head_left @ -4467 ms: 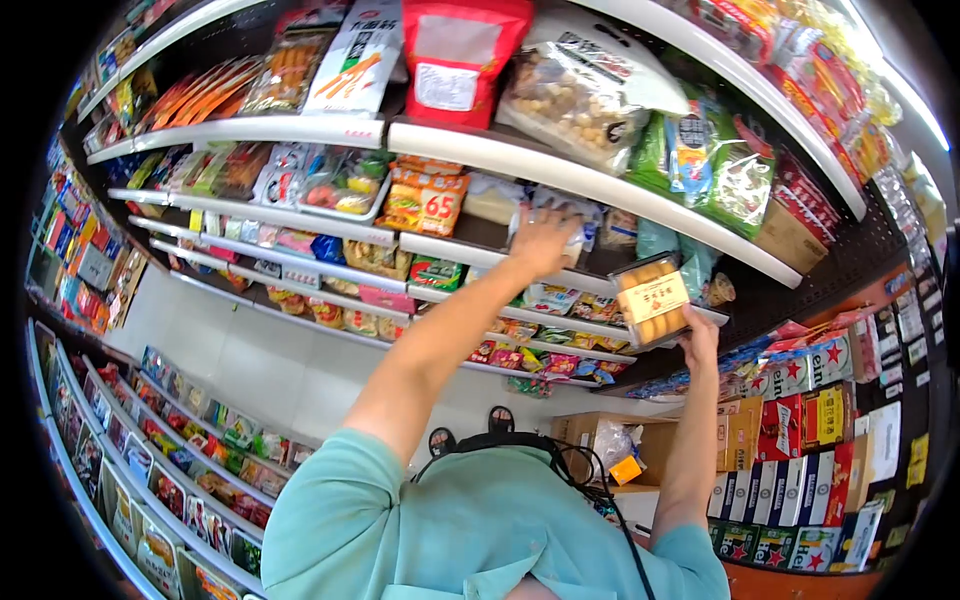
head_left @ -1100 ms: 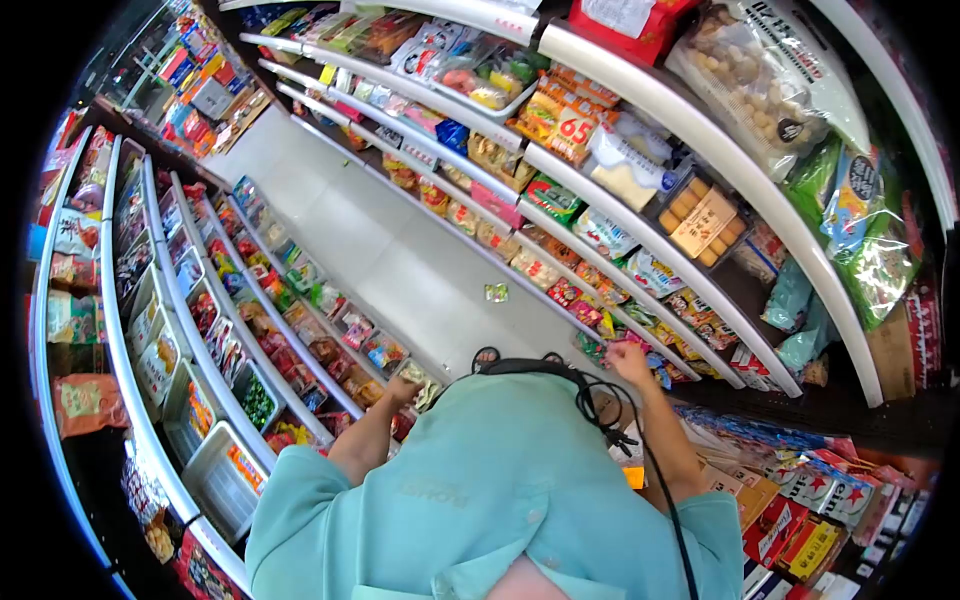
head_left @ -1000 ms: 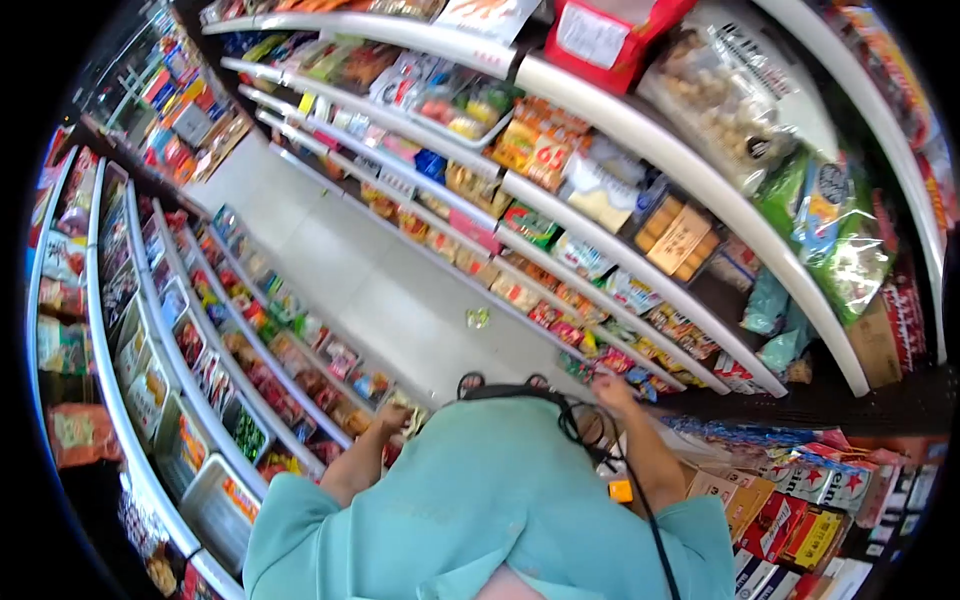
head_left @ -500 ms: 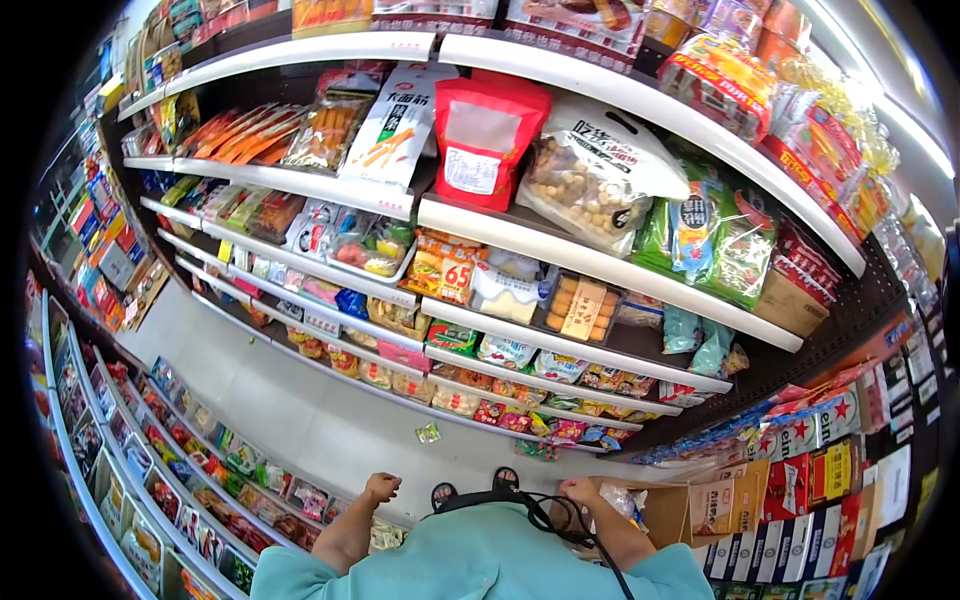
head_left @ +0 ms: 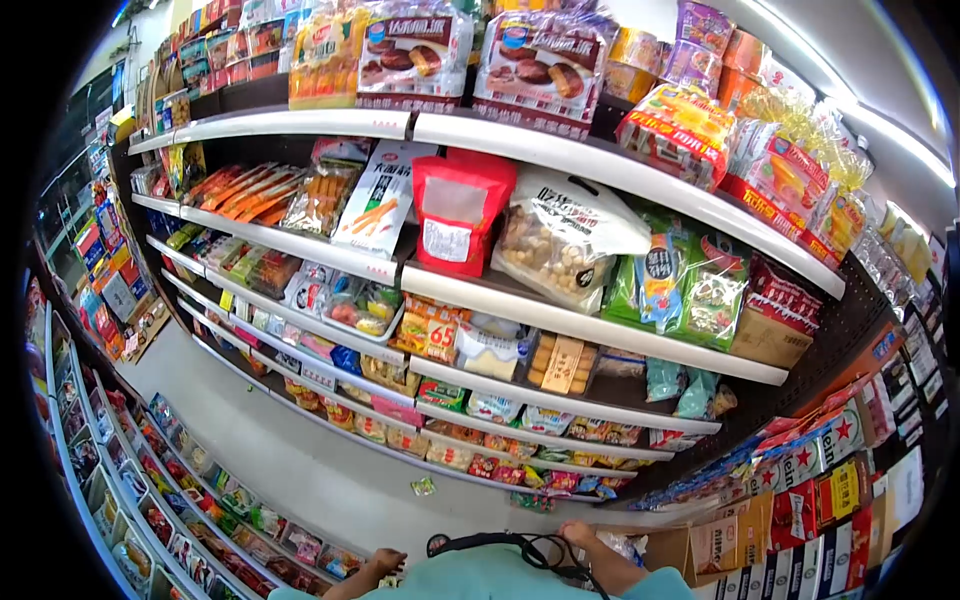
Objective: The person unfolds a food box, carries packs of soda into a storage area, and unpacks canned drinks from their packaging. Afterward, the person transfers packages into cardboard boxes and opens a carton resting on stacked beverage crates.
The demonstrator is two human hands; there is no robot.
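My left hand (head_left: 388, 558) hangs low beside my body, near the low rack of packaged snacks (head_left: 240, 500) on the left. Its fingers are loosely bent and slightly apart, with nothing seen in them. My right hand (head_left: 577, 532) is at waist height by a black strap (head_left: 500, 541) that lies over my blue-green shirt (head_left: 480, 572). The fingers there look loose, and no held thing shows. Just beyond the right hand is an open cardboard box (head_left: 665, 549) with clear plastic in it. Neither hand touches the shelves ahead.
Shelves (head_left: 480, 290) of snacks span the view ahead. They hold a red pouch (head_left: 462, 212), a large white bag (head_left: 565, 240) and green packets (head_left: 690, 285). A small green packet (head_left: 423, 486) lies on the aisle floor (head_left: 310, 450). Stacked cartons (head_left: 790, 520) stand at the right.
The view has tilted up, showing more of the top shelf. Both hands and my body now sit lower in the picture, and my sandals have mostly dropped from sight. Nothing was picked up.
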